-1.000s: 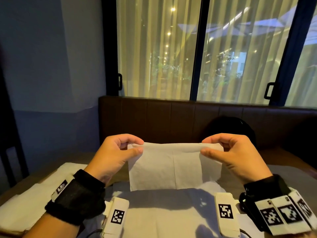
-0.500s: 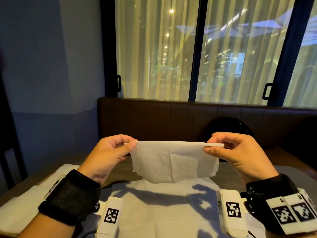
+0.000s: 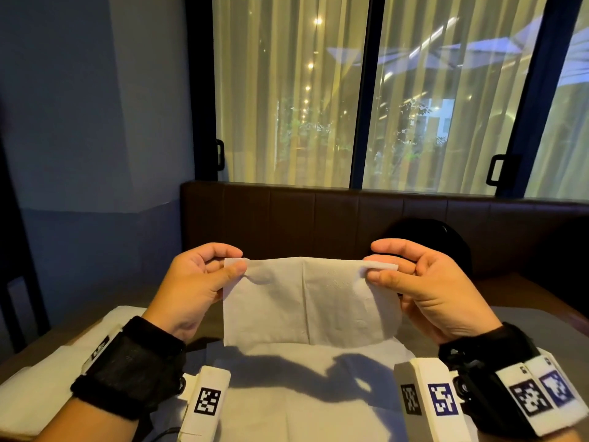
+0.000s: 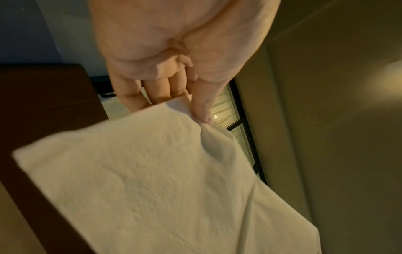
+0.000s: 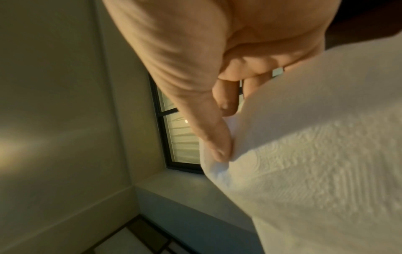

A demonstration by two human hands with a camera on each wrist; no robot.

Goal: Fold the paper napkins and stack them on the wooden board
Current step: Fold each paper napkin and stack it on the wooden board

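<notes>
A white paper napkin [image 3: 306,301] hangs in the air above the table, held by its top edge with a vertical crease down its middle. My left hand [image 3: 207,275] pinches its top left corner between thumb and fingers. My right hand [image 3: 411,275] pinches the top right corner the same way. The left wrist view shows the thumb pressed on the embossed napkin [image 4: 152,180]; the right wrist view shows the same grip on the napkin [image 5: 304,171]. A flat unfolded napkin [image 3: 296,393] lies on the table below. No wooden board is visible.
More white napkins [image 3: 41,378] lie on the table at the left. A brown padded bench back [image 3: 318,218] runs behind the table, with a dark rounded object [image 3: 427,234] on it. Curtained windows [image 3: 287,90] stand beyond.
The napkin's lower edge swung up toward the far side half a second ago and has dropped back to hang straight. Both hands stayed at the top corners.
</notes>
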